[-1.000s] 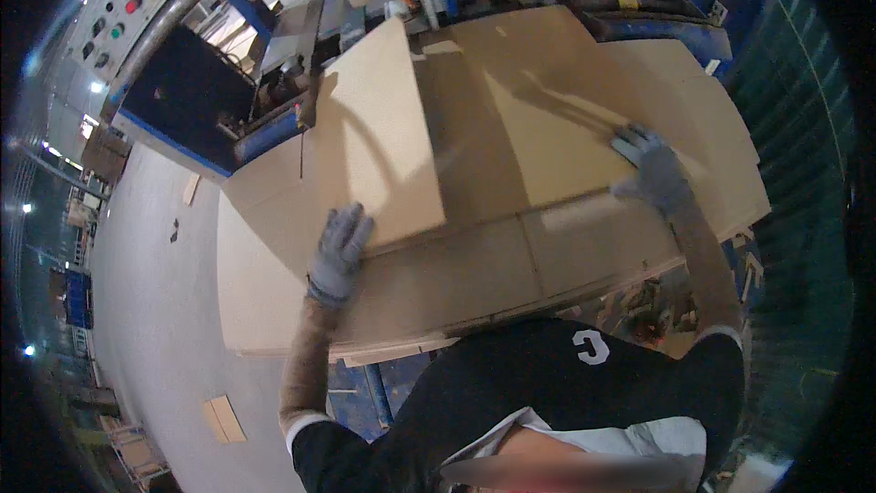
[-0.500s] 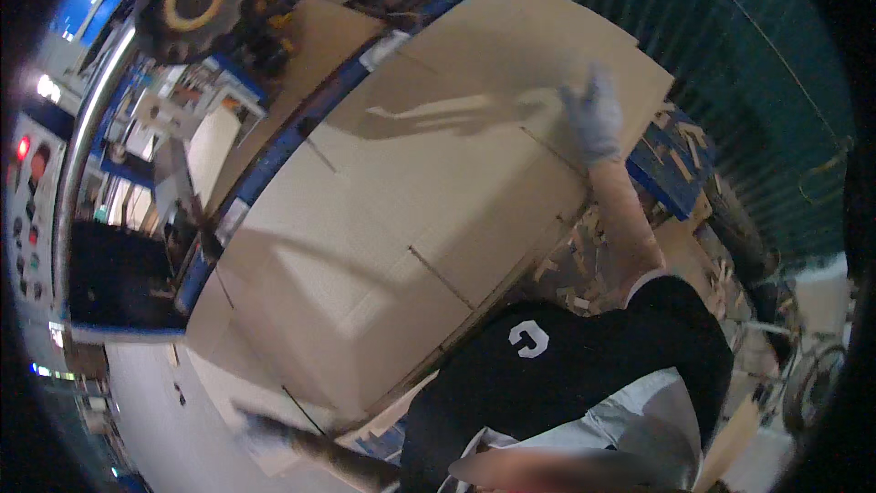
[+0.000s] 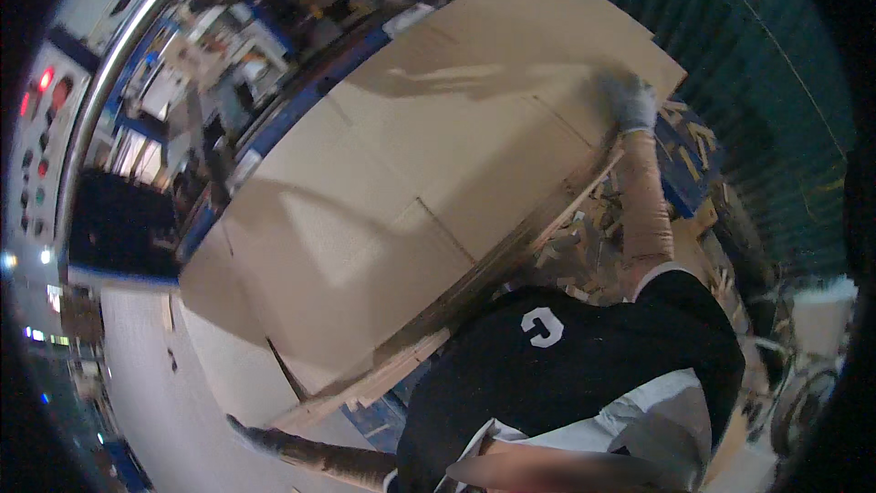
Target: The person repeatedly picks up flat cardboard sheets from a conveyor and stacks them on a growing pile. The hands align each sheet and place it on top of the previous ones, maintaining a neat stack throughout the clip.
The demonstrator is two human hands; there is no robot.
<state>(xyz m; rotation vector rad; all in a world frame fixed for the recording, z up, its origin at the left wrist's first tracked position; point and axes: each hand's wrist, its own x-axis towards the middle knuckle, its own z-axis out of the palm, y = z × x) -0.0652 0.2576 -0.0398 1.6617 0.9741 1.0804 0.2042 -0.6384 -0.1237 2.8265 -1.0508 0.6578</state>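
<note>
A large brown cardboard sheet (image 3: 365,210) with slots cut in it lies slantwise in front of me, on top of other sheets whose edges show along the near side. My right hand (image 3: 631,102), in a grey glove, is over the sheet's far right part near its edge; its fingers are blurred but look stretched out across the board. Beside the near left corner is my left hand (image 3: 255,435), in a dark-looking glove, fingers stretched out and pointing away. Whether it touches the board's edge I cannot tell.
A blue machine frame (image 3: 301,119) runs along the far side. To the left stand a metal rail (image 3: 87,119) and a control panel (image 3: 41,146) with buttons and red lights. Cardboard scraps (image 3: 584,251) lie near me on the right, before a green corrugated wall (image 3: 766,82).
My right hand has shifted slightly right and toward the far side, with its fingers now blurred. More of the stacked edges shows along the near side. The view has turned a little.
</note>
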